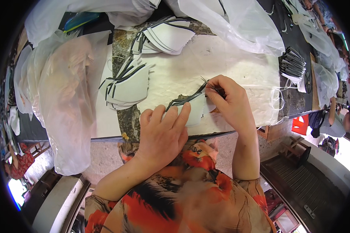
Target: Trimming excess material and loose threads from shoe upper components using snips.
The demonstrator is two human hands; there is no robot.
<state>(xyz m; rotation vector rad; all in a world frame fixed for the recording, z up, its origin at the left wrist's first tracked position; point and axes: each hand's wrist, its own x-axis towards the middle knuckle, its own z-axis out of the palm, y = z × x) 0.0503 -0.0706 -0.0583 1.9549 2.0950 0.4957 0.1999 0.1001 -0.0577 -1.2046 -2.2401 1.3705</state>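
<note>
A white fabric piece with a black bound edge and black strips (194, 110) lies on the table in front of me. My left hand (159, 132) rests on its left part, fingers stretched out and pressing it down. At its upper right corner, my right hand (230, 100) is closed around small thread snips (204, 80), whose two thin points stick out by the end of the black strip. The snips' handles are mostly hidden in my fingers. Similar pieces are stacked to the left (130, 88) and at the far side (171, 37).
Clear plastic bags (68, 93) hang over the table's left side, and more plastic (241, 27) covers the back. A bundle of black-edged pieces (293, 64) stands at the right, near loose white cord (277, 99). Other people (334, 124) are beyond the table.
</note>
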